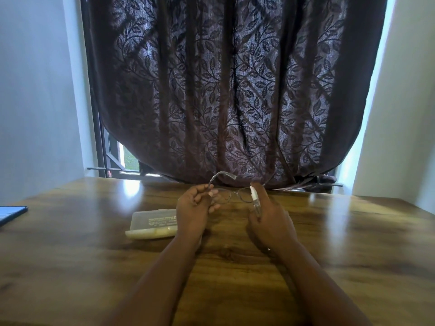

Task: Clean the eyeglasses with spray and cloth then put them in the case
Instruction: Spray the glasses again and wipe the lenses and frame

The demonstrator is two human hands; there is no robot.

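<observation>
Both hands hover over glossy wood: the left hand (196,203) pinches thin-rimmed eyeglasses (231,192), the right hand (270,216) grips a slim clear spray bottle (255,201), the translucent oblong case (153,223) lying just beside the left.

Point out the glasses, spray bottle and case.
eyeglasses (231,196): head view, on the lens frame near the bridge.
spray bottle (256,203): head view, on the clear body below the white nozzle.
case (153,222): head view, on its translucent lid.

A dark leaf-patterned curtain (235,90) hangs at the far side behind the wooden table (70,255) — a blue-edged device (10,214) lies at the table's left edge.
</observation>
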